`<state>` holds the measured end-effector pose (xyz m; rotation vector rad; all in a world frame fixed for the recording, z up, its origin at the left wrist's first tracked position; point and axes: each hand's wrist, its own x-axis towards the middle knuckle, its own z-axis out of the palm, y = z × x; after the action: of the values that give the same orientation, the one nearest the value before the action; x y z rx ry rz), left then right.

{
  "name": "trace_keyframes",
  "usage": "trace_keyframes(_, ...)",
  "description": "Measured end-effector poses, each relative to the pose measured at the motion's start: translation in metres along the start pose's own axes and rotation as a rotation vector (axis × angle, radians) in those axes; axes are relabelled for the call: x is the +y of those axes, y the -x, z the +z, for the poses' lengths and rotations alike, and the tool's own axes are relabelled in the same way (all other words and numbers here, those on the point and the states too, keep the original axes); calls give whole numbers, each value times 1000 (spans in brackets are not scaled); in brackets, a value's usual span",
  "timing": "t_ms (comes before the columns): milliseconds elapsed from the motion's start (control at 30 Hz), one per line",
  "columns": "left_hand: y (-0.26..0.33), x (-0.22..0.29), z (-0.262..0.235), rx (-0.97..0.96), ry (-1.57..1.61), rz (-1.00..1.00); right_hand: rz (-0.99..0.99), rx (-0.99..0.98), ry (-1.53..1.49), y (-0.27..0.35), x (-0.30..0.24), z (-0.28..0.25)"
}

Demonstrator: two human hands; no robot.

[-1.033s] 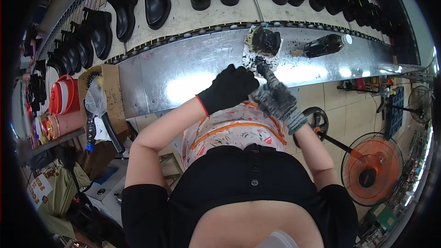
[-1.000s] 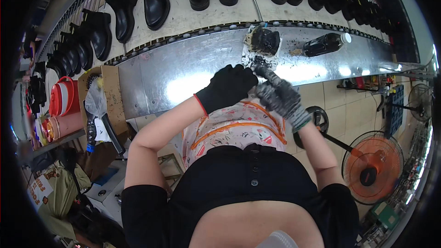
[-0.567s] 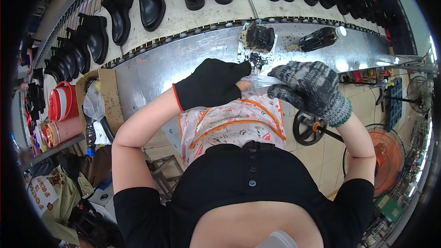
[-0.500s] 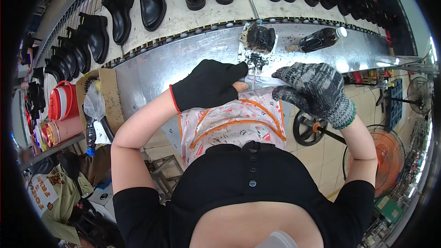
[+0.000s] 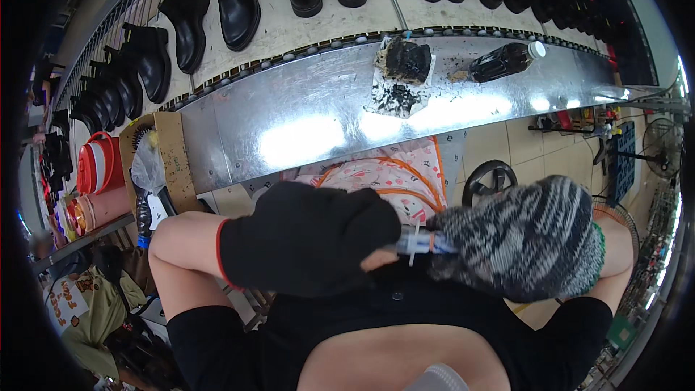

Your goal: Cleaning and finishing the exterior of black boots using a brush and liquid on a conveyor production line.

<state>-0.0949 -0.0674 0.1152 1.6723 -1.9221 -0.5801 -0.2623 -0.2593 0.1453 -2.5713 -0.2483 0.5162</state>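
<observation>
Close to my chest, both gloved hands are raised and closed on a slim clear-and-blue plastic item [image 5: 423, 242] with a thin white strip across it; its exact kind is unclear. My left hand [image 5: 308, 239], in a black glove with a red cuff, grips its left end, and one bare fingertip shows. On the other end is my right hand [image 5: 525, 239], in a grey-and-black knitted glove with a green-edged cuff. Beyond them on the metal ledge, a blackened, worn sponge-like block [image 5: 405, 60] rests on stained white paper [image 5: 400, 105] strewn with black crumbs.
A dark-filled bottle [image 5: 503, 62] with a white cap lies on the metal ledge [image 5: 289, 112]. Behind it, black boots [image 5: 235, 7] line a conveyor. A cardboard box [image 5: 174, 152] and a red jug [image 5: 99, 163] stand at left. Fans [image 5: 662, 148] are at right.
Both hands have come back from the ledge toward my chest, carrying the plastic item between them. The stained paper is now more fully uncovered.
</observation>
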Motion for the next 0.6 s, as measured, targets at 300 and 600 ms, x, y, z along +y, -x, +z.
trace_keyframes(300, 0, -6, -12, -31, 149, 45, -225, 243, 473, 8, 8, -3)
trace_keyframes(600, 11, -96, 4, 154, 158, -260, -75, 226, 410, 9, 42, -38)
